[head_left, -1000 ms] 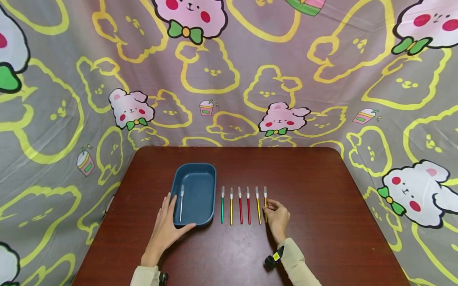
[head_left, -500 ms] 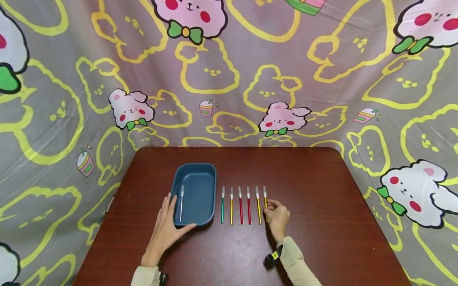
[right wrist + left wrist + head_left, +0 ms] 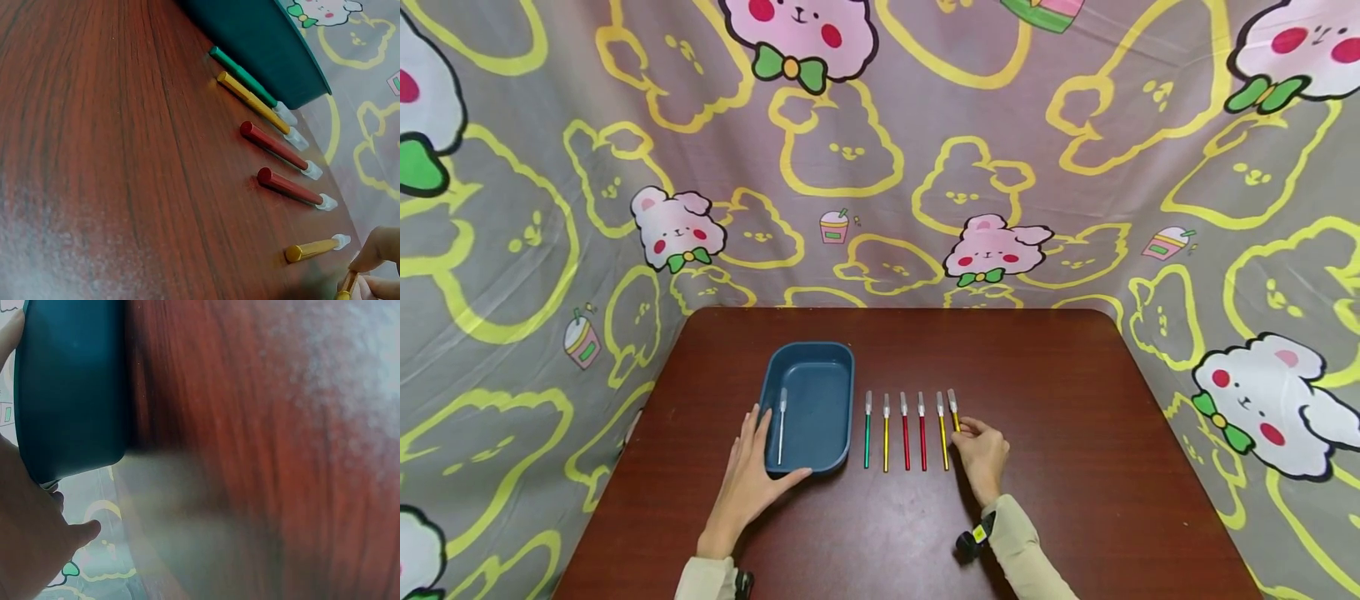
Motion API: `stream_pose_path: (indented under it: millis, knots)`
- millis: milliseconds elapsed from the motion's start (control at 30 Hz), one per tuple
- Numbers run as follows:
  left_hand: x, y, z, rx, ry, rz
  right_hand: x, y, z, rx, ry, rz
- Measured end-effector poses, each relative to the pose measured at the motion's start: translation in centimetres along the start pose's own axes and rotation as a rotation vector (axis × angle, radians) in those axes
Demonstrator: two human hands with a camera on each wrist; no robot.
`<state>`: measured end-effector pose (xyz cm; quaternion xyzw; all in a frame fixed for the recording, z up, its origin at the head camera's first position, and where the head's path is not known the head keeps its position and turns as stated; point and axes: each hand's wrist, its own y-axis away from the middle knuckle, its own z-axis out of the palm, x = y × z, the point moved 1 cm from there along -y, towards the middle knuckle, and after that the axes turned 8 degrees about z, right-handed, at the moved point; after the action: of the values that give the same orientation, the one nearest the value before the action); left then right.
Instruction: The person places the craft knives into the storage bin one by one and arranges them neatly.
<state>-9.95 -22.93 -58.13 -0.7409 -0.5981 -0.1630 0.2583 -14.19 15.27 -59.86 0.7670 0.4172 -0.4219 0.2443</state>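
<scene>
My right hand (image 3: 983,457) pinches the handle of a yellow craft knife (image 3: 953,402) with a clear cap, at the right end of a row. The knife slants slightly, cap end leaning left, beside another yellow craft knife (image 3: 943,433). Two red craft knives (image 3: 906,442), a further yellow craft knife (image 3: 885,442) and a green craft knife (image 3: 867,437) lie parallel to the left, caps pointing away. A silver craft knife (image 3: 780,433) lies inside the blue tray (image 3: 816,400). My left hand (image 3: 743,479) rests against the tray's near left corner, fingers extended, thumb along the front rim.
The brown wooden table (image 3: 1037,358) carries the tray and the row of knives. A patterned cloth (image 3: 880,167) hangs around its back and sides. The green knife lies just right of the tray's wall.
The yellow craft knife in my right hand has tilted, its cap end shifting slightly left toward the neighbouring knife. My left hand and the tray stay still.
</scene>
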Motion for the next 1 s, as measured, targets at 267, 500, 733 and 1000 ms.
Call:
stream_pose_path:
  millis: [267,500,733,1000]
  knots:
    - [0.0,-0.1,0.0,-0.013,0.001,-0.003,0.0,0.0,-0.1,-0.004,0.027,0.013]
    - [0.0,0.0,0.0,0.0,-0.002,0.003,-0.3,-0.2,-0.5,-0.023,0.11,-0.003]
    - [0.0,0.1,0.0,0.013,0.002,0.009,-0.5,-0.5,-0.6,-0.043,0.122,0.01]
    - [-0.1,0.0,0.0,-0.007,-0.008,0.0,-2.3,0.0,-0.4,-0.096,0.037,0.033]
